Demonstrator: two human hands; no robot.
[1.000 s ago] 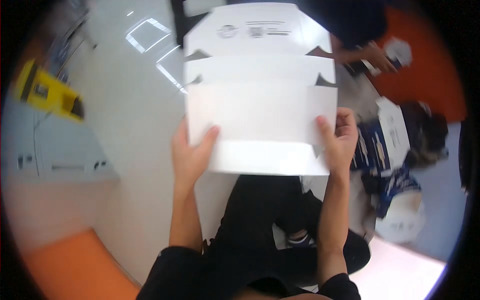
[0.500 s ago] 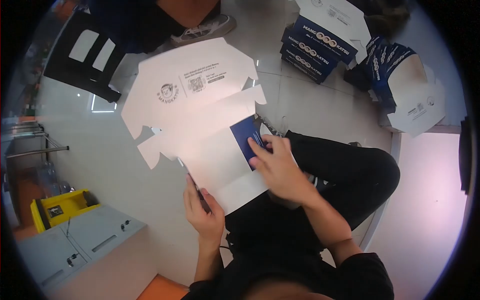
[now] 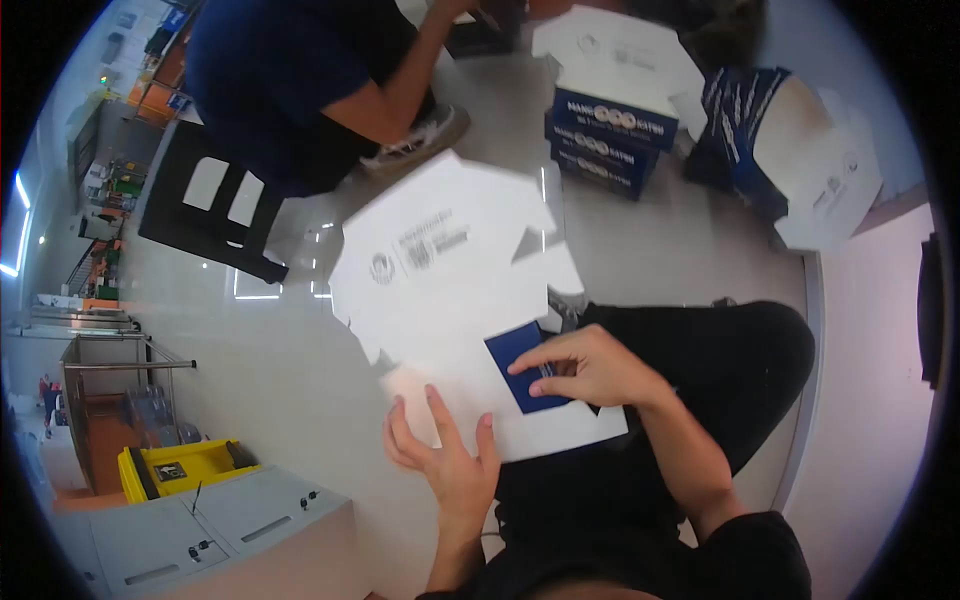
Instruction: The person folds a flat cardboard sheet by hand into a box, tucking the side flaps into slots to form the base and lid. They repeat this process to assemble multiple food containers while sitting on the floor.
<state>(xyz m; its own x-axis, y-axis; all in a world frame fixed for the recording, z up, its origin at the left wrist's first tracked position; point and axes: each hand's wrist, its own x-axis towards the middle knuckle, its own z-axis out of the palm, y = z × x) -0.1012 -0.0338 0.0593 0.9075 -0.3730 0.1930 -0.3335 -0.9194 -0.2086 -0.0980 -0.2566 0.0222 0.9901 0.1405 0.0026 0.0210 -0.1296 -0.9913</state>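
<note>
A partly folded cardboard food box [image 3: 445, 300], white inside with a printed logo and QR code, lies tilted over my lap. My left hand [image 3: 450, 465] has its fingers spread over the white panel at the near left edge. On the right side, a dark blue flap [image 3: 510, 365] is folded inward over the white. My right hand [image 3: 600, 375] touches this flap with its index finger and thumb, which are slightly apart; the other fingers are partly hidden.
Dark blue folded boxes [image 3: 610, 125] are stacked on the floor ahead, with more blue-and-white boxes [image 3: 745, 125] beside them. Another person [image 3: 290, 90] sits near a black chair or stool [image 3: 215, 205]. A yellow bin [image 3: 190, 468] stands behind grey lockers [image 3: 230, 535] at left.
My left hand has opened from its grip on the left edge, its fingers now spread over the panel. The right hand stays at the blue flap. The view has shifted, showing more of the other person.
</note>
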